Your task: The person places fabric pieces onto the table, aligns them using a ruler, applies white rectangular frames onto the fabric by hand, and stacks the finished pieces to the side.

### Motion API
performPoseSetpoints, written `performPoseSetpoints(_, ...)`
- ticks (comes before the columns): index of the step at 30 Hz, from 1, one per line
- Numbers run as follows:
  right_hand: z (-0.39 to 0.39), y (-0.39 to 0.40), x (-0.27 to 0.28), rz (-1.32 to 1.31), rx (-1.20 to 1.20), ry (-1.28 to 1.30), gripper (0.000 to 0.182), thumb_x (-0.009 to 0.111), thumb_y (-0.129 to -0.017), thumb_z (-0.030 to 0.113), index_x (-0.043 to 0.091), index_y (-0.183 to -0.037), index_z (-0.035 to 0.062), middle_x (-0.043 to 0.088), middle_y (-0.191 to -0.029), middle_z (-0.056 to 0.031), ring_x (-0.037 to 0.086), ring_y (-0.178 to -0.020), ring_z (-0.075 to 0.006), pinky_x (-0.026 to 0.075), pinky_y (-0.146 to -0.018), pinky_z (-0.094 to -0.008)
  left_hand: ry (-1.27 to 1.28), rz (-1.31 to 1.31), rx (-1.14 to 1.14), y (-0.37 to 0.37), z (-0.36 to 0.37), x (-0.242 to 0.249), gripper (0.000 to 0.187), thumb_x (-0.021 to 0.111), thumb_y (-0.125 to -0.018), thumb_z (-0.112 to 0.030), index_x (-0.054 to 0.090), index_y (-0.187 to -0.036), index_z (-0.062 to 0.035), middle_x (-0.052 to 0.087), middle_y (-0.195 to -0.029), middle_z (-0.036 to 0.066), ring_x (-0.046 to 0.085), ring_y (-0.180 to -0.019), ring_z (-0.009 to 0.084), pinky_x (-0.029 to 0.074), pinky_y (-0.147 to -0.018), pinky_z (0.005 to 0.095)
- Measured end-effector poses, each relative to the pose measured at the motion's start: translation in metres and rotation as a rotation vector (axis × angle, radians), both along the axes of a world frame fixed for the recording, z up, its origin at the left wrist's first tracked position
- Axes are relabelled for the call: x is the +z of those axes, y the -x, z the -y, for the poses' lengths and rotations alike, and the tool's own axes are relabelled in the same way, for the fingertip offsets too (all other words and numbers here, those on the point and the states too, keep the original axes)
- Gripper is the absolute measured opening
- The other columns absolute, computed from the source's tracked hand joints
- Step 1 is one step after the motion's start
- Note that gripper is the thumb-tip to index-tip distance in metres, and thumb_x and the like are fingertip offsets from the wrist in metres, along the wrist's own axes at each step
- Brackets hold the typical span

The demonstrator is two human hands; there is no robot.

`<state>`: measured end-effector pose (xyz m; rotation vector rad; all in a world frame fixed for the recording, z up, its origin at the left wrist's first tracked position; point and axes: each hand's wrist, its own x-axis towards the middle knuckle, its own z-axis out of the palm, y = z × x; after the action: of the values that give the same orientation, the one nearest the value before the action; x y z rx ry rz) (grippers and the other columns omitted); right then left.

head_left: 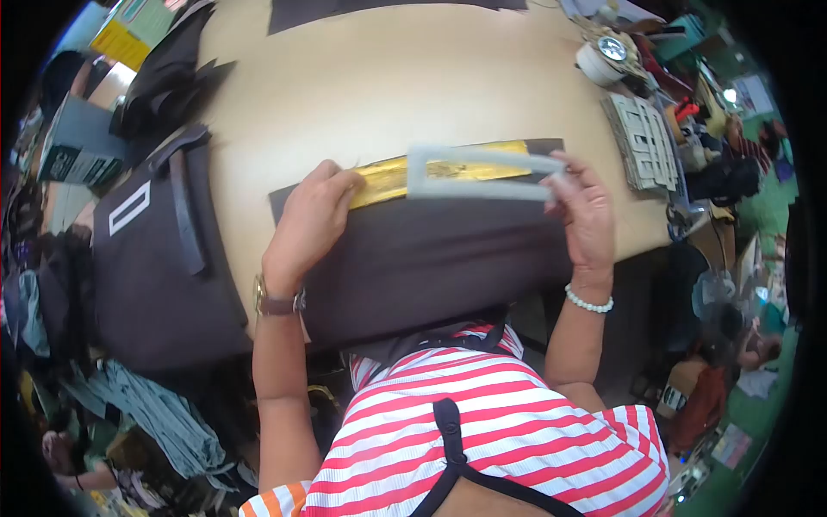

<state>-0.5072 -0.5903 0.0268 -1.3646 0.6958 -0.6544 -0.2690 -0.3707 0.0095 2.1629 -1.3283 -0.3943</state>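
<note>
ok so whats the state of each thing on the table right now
left hand: flat, pressing down on the dark brown fabric panel
right hand: pinching the end of the grey rectangular frame template
grey rectangular frame template: lifted at the right, lying over the shiny gold strip
shiny gold strip: flat along the panel's top edge
dark brown fabric panel: spread out, draping off the table's near edge
roll of white tape: lying flat, untouched

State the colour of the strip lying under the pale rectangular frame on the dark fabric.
Shiny yellow-gold strip, seen in the head view, partly under the pale frame.
</note>
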Motion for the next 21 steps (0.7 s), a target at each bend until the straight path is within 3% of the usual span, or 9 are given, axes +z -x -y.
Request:
performPoseSetpoints(4,-0.013,-0.020,-0.033,-0.260,0.216,-0.019,0.025,0.059,-0.089,0.007,0.060,-0.113,-0.0009,0.067,-0.083,-0.0047,0.057,-0.064,-0.0061,0.046,-0.057,-0.0201,0.059,-0.117,-0.042,-0.014,-0.003,-0.008,0.016,0.054,-0.088,-0.007,0.064,-0.098,0.0008,0.054,-0.087,0.012,0.055,-0.079,0.0268,0.045,-0.074,0.0347)
performPoseSetpoints(7,-0.016,-0.026,-0.036,-0.378,0.183,0.106,0.026,0.058,-0.089,0.008,0.059,-0.113,-0.0029,0.068,-0.081,-0.0050,0.057,-0.063,-0.0062,0.046,-0.055,-0.0202,0.039,-0.188,-0.029,-0.014,-0.004,-0.008,0.019,0.062,-0.084,-0.010,0.063,-0.099,0.0009,0.053,-0.088,0.011,0.053,-0.078,0.0247,0.045,-0.072,0.0340)
performPoseSetpoints(14,-0.023,-0.033,-0.030,-0.431,0.161,0.095,0.029,0.060,-0.087,0.010,0.059,-0.112,-0.0050,0.069,-0.079,-0.0062,0.055,-0.059,-0.0056,0.043,-0.053,-0.0176,-0.011,-0.123,-0.027,-0.004,-0.006,0.000,0.041,0.078,-0.069,-0.016,0.060,-0.104,-0.0017,0.053,-0.093,0.010,0.054,-0.081,0.0253,0.046,-0.074,0.0344)
performPoseSetpoints(21,-0.027,-0.035,-0.027,-0.418,0.115,0.085,0.028,0.062,-0.084,0.007,0.060,-0.109,-0.0062,0.066,-0.075,-0.0048,0.056,-0.060,-0.0075,0.045,-0.054,-0.0217,0.007,-0.075,-0.002,-0.001,-0.007,-0.004,0.044,0.078,-0.068,-0.016,0.059,-0.105,-0.0029,0.053,-0.096,0.011,0.055,-0.086,0.0278,0.046,-0.076,0.0361)
